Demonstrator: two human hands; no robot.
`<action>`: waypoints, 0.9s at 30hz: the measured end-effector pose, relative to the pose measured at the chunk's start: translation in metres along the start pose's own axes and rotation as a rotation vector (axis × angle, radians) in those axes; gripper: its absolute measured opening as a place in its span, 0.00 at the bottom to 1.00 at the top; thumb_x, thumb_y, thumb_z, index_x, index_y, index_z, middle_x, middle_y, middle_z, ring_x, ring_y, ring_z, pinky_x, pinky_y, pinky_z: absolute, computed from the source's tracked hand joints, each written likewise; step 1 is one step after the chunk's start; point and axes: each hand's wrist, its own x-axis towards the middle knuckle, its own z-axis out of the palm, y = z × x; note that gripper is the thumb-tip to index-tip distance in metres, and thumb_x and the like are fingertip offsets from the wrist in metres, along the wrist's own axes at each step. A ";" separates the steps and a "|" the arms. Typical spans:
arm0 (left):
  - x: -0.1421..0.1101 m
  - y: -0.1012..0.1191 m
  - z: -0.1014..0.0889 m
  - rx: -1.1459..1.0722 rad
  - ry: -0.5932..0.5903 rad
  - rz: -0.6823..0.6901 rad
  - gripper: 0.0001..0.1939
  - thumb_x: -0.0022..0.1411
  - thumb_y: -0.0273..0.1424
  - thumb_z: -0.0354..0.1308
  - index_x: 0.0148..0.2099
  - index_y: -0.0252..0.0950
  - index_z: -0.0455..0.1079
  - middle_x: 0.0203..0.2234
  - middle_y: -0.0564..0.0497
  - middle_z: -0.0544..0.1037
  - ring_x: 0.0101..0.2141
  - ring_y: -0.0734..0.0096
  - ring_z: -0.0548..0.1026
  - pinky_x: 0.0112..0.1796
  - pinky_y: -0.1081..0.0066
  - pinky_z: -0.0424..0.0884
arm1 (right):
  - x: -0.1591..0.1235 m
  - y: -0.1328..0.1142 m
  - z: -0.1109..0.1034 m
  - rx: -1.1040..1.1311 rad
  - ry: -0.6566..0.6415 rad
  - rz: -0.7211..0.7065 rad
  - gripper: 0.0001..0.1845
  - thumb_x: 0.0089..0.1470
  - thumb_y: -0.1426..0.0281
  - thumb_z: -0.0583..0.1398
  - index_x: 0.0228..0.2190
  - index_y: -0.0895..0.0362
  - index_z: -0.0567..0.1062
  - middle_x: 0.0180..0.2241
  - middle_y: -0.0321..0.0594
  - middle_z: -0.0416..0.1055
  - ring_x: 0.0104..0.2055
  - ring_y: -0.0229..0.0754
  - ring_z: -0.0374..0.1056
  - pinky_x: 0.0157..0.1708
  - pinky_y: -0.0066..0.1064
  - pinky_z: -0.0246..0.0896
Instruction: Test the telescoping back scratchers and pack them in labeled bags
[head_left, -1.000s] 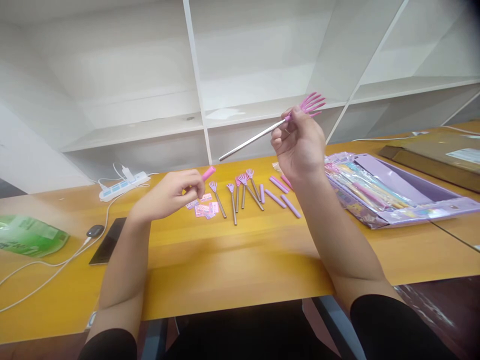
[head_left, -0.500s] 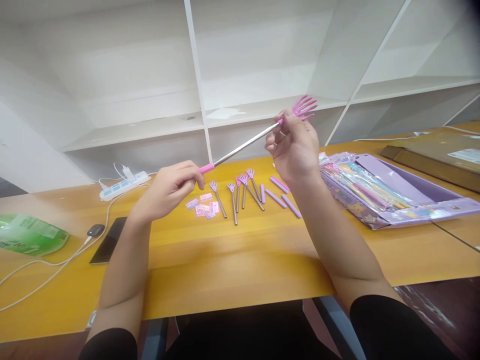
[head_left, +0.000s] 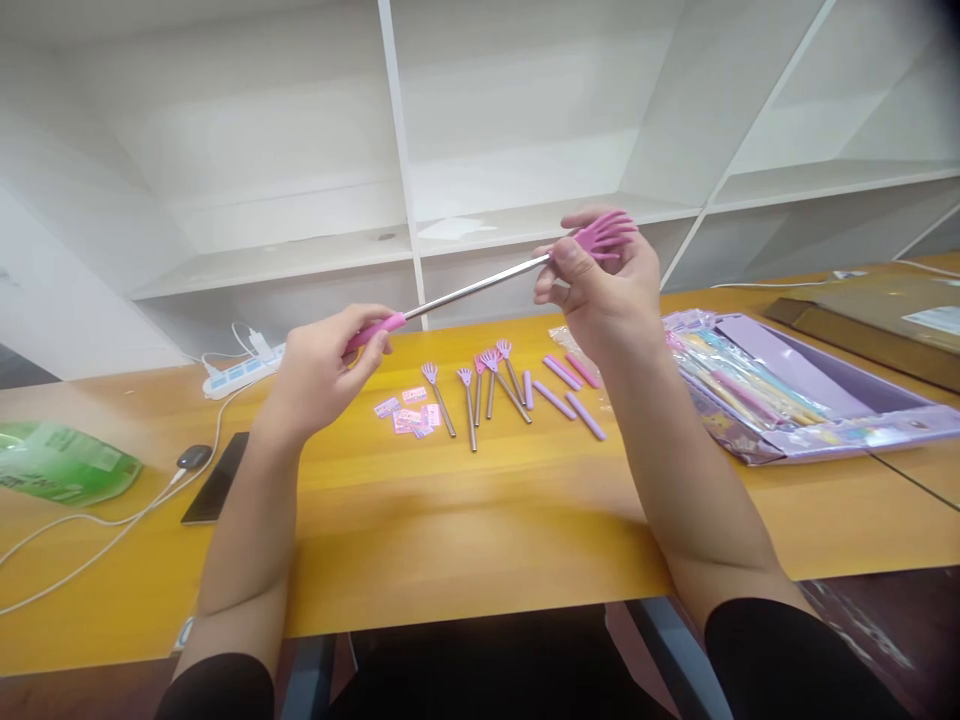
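A pink back scratcher [head_left: 480,288] with an extended metal rod is held above the table between both hands. My left hand [head_left: 315,370] is closed round its pink handle grip. At the other end, my right hand [head_left: 611,295] pinches the neck just below the pink claw-shaped head, which lies against the fingers. Beneath, several short back scratchers [head_left: 470,405] with metal rods and no grips lie on the table. Left of them are small printed cards [head_left: 411,415]; to their right lie loose purple grip sleeves [head_left: 553,398] and pink ones [head_left: 583,370].
A purple display box [head_left: 825,440] with wrapped back scratchers stands at the right, a cardboard box [head_left: 870,320] behind it. At the left are a power strip [head_left: 240,373], a phone [head_left: 217,482], a black charging gadget [head_left: 194,457] and a green bag [head_left: 64,465]. White shelving [head_left: 525,110] rises behind.
My right hand has turned, its fingers opening behind the claw head. The back scratcher is tilted less steeply, and its grip end has shifted left with my left hand.
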 end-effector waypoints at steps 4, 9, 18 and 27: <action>0.000 0.001 -0.002 0.038 0.102 0.068 0.11 0.76 0.30 0.60 0.55 0.41 0.81 0.39 0.51 0.89 0.37 0.70 0.86 0.36 0.70 0.77 | -0.003 -0.008 -0.005 -0.067 -0.089 0.034 0.24 0.48 0.51 0.80 0.36 0.50 0.78 0.34 0.36 0.79 0.33 0.40 0.78 0.38 0.37 0.84; -0.002 0.002 -0.002 0.068 0.198 0.112 0.11 0.74 0.29 0.62 0.54 0.42 0.83 0.36 0.53 0.88 0.32 0.71 0.84 0.30 0.70 0.74 | -0.003 -0.005 -0.008 -0.047 -0.135 0.058 0.25 0.48 0.50 0.80 0.34 0.50 0.78 0.31 0.34 0.78 0.31 0.39 0.78 0.36 0.34 0.84; -0.008 0.007 -0.003 0.118 0.165 0.095 0.10 0.74 0.32 0.64 0.54 0.46 0.83 0.37 0.52 0.89 0.29 0.71 0.82 0.29 0.67 0.75 | -0.008 -0.008 -0.006 -0.013 -0.148 0.091 0.23 0.51 0.52 0.80 0.34 0.51 0.78 0.28 0.34 0.75 0.31 0.40 0.78 0.31 0.33 0.80; -0.009 0.011 -0.001 0.091 0.184 0.086 0.10 0.73 0.31 0.64 0.53 0.45 0.83 0.38 0.52 0.89 0.32 0.69 0.84 0.30 0.67 0.78 | -0.010 -0.008 0.001 -0.041 -0.171 0.067 0.27 0.48 0.47 0.80 0.34 0.50 0.76 0.29 0.33 0.74 0.29 0.39 0.75 0.25 0.32 0.75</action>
